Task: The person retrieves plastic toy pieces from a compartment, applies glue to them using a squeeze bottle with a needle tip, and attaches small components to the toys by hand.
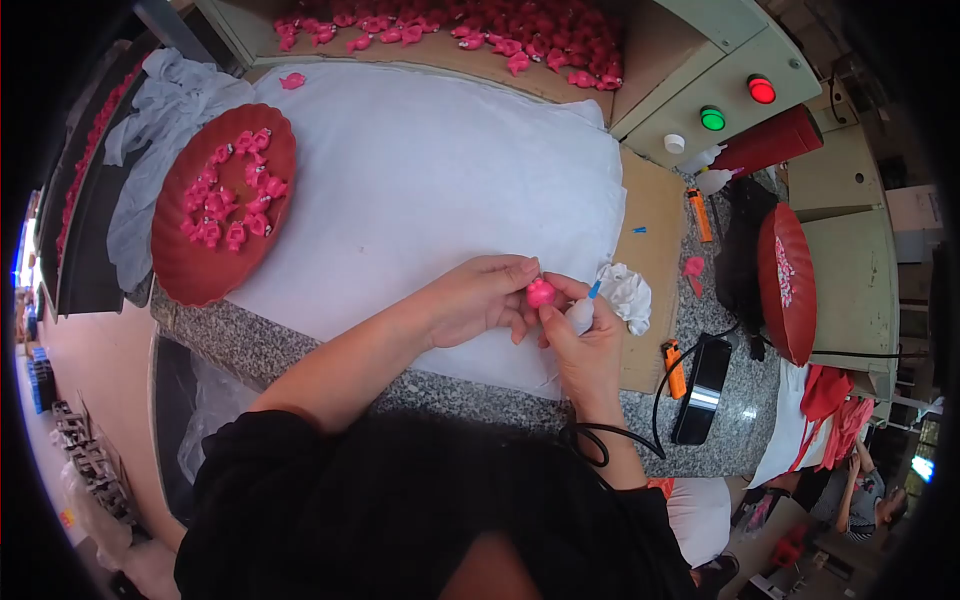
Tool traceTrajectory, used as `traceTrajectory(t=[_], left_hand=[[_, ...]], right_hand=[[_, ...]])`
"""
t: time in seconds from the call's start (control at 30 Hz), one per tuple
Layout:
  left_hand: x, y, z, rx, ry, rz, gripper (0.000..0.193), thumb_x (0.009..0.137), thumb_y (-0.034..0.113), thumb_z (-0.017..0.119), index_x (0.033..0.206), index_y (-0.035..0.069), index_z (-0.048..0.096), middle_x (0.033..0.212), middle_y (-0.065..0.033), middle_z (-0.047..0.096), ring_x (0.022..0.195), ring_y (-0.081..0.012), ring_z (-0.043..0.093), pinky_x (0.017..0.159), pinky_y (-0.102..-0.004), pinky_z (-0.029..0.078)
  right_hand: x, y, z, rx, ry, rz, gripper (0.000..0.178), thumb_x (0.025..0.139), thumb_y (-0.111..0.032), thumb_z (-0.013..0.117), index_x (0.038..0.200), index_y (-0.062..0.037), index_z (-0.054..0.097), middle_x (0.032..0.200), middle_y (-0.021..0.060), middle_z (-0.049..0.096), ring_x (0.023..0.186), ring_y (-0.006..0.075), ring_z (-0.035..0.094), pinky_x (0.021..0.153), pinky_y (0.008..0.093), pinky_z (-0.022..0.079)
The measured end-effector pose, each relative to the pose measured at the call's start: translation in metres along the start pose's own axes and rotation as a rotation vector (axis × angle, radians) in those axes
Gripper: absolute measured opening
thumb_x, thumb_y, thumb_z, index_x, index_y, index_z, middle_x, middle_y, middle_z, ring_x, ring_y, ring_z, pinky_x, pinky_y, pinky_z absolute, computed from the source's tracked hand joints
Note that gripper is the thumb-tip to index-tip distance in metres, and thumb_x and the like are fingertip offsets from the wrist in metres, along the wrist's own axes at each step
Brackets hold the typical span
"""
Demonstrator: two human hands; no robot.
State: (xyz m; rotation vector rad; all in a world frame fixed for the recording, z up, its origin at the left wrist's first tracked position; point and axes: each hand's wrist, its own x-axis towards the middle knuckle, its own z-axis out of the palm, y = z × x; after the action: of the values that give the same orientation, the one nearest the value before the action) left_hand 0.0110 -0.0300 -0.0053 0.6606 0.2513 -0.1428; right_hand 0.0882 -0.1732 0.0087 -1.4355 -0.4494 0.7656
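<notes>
Over the near edge of a white cloth (400, 180), my left hand (470, 305) pinches a small pink figurine (541, 293) between thumb and fingers. My right hand (592, 355) is closed around a small white squeeze bottle (579, 317) with a blue needle tip (595, 289) pointing up. The fingers of both hands nearly meet at the figurine. Beside the right hand lies a crumpled white tissue (627, 298). On the left, a red scalloped plate (180, 260) holds several similar pink figurines (212, 200).
A bin at the back holds a heap of pink figurines (570, 40); one lies alone on the cloth (292, 81). To the right are orange-handled cutters (675, 370), a phone (703, 392), a black cable (655, 420) and a red dish (795, 320) of small pieces. Another person (870, 500) sits far right.
</notes>
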Motion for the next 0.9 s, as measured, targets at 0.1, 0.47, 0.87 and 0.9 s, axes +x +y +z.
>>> traceTrajectory(t=[0.1,0.47,0.87,0.9], left_hand=[[0.0004,-0.0012,-0.0008,0.021,-0.015,0.031,0.035,0.094,0.031,0.039,0.096,-0.002,0.052,0.091,-0.0109,0.057,0.072,-0.0165,0.056,0.059,-0.0284,0.047],[-0.0015,-0.0003,-0.0017,0.179,0.052,0.091,0.029,0.092,0.029,0.044,0.089,0.002,0.054,0.085,-0.0098,0.057,0.072,-0.0165,0.057,0.06,-0.0295,0.05],[-0.002,0.0012,-0.0003,0.118,0.024,0.074,0.035,0.089,0.032,0.052,0.087,-0.003,0.054,0.089,-0.0134,0.058,0.072,-0.0184,0.058,0.06,-0.0278,0.049],[-0.0017,0.0013,-0.0009,0.127,0.016,0.076,0.034,0.089,0.032,0.052,0.086,-0.003,0.054,0.09,-0.0138,0.058,0.072,-0.0184,0.058,0.06,-0.0277,0.049]], right_hand=[[-0.0007,-0.0021,0.001,0.003,0.001,0.002,0.027,0.078,0.001,0.059,0.106,0.0017,0.056,0.079,0.004,0.059,0.066,0.0059,0.052,0.055,0.0192,0.043],[-0.0016,-0.0036,0.0018,-0.001,0.019,0.028,0.028,0.077,0.0,0.062,0.104,0.0022,0.056,0.083,0.0045,0.06,0.069,0.0071,0.054,0.057,0.0201,0.044],[-0.0005,-0.0001,0.0028,-0.101,0.034,0.022,0.029,0.073,-0.003,0.068,0.1,0.0024,0.058,0.085,0.004,0.061,0.078,0.0067,0.054,0.069,0.0209,0.045],[-0.0005,0.0001,0.0033,-0.115,0.047,0.01,0.029,0.073,-0.003,0.068,0.099,0.0024,0.058,0.084,0.0037,0.061,0.078,0.0067,0.054,0.069,0.021,0.045]])
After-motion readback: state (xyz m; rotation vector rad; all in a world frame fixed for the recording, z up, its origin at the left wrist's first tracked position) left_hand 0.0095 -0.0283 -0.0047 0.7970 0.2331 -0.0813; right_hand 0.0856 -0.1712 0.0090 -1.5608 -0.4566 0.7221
